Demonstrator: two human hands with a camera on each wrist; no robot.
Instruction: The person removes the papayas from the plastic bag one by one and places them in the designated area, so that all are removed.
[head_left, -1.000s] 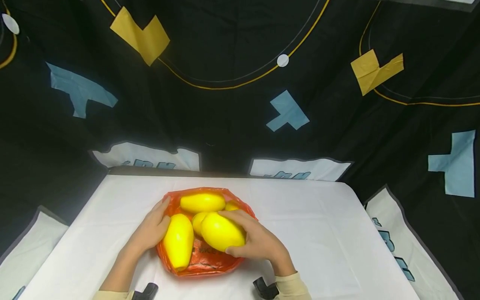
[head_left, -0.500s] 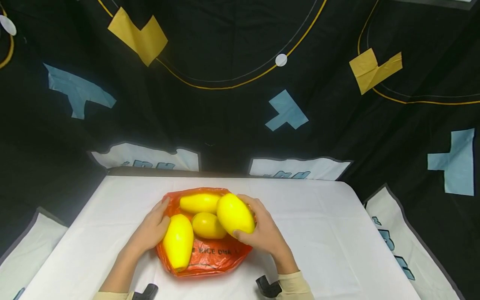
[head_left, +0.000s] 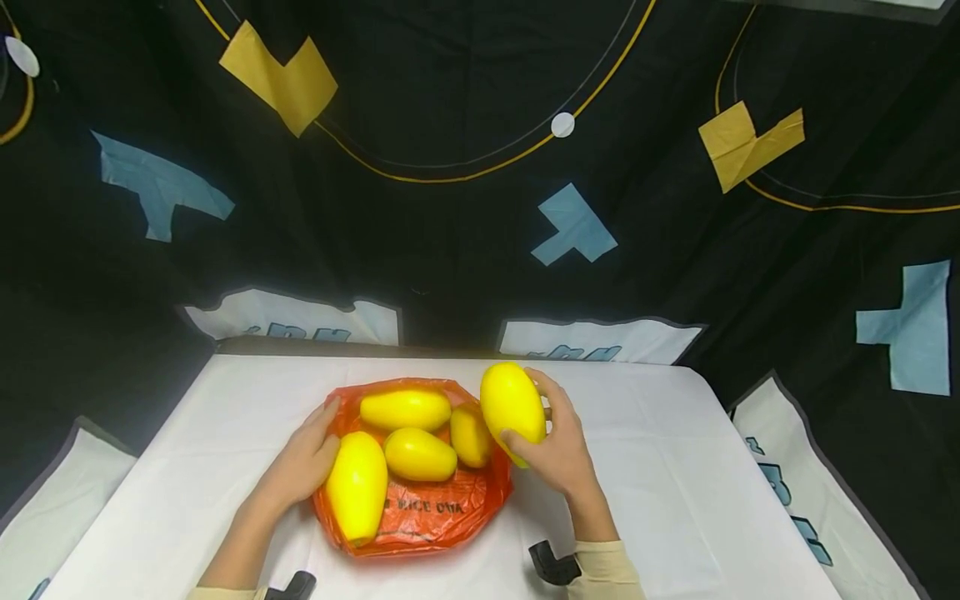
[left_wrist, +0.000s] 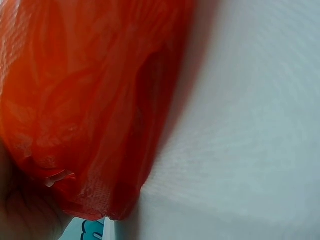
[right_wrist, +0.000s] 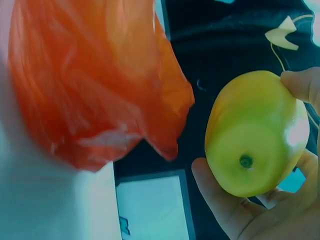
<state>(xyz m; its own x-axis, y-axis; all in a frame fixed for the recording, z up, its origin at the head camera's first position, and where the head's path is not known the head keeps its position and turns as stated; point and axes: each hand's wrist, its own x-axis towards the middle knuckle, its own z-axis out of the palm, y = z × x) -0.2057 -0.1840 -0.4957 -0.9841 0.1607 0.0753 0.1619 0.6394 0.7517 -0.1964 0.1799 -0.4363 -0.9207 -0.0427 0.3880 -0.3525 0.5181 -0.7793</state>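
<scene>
An orange-red plastic bag (head_left: 420, 525) lies spread open on the white table, with several yellow mangoes, such as one mango (head_left: 357, 487) at its left side, inside it. My left hand (head_left: 303, 450) holds the bag's left rim, its thumb beside that mango; in the left wrist view part of the hand (left_wrist: 25, 210) shows under the crinkled bag (left_wrist: 95, 100). My right hand (head_left: 558, 442) grips another mango (head_left: 512, 404) just above the bag's right rim. Seen from the right wrist, fingers and thumb surround this mango (right_wrist: 255, 130), its stem end facing the camera, apart from the bag (right_wrist: 85, 85).
The white table (head_left: 675, 483) extends to both sides of the bag. Behind it hangs a black cloth (head_left: 450, 250) with blue and yellow tape and a yellow cord. White printed sheets (head_left: 600, 340) show along the table's far edge.
My right hand has lifted its mango from the middle of the bag to the right, over the rim. More mangoes inside are now visible. The left hand stays on the bag.
</scene>
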